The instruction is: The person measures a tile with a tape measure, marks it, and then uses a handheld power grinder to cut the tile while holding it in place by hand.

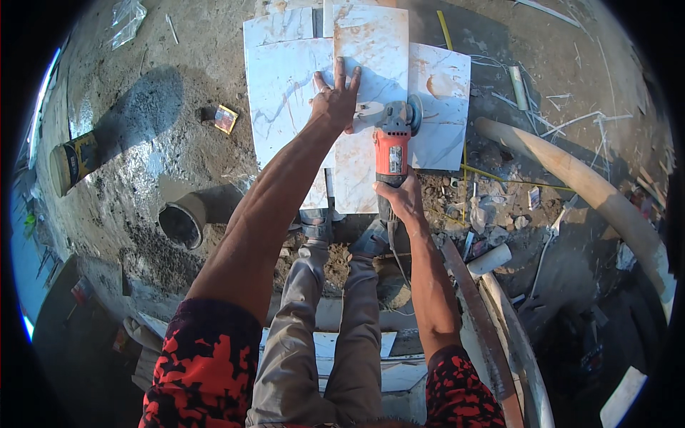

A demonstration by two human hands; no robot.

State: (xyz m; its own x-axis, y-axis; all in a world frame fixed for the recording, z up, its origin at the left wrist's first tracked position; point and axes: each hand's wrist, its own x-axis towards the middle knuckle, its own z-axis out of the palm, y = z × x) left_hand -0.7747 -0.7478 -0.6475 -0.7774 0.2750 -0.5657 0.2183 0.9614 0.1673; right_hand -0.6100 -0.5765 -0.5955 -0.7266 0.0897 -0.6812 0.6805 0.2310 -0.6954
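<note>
My left hand (334, 103) lies with fingers spread on a white marble-patterned tile (371, 43), which rests across other white tiles (285, 93). Held in my right hand (402, 198) is a red and black angle grinder (392, 150), gripped round its rear body. The grinder's disc (414, 114) stands at the right edge of the upper tile, above another tile (441, 107) with brown stains. Whether the disc touches the tile I cannot tell. From the grinder's back end a dark cord hangs down past my right wrist.
On the left lie a round dark bucket (182, 222), a tipped yellow-black can (73, 164) and a small yellow-edged packet (225, 119). Rubble (492, 207) and a long curved pale pole (571, 167) are on the right. A white pipe piece (489, 260) lies near my right forearm. My feet stand just below the tiles.
</note>
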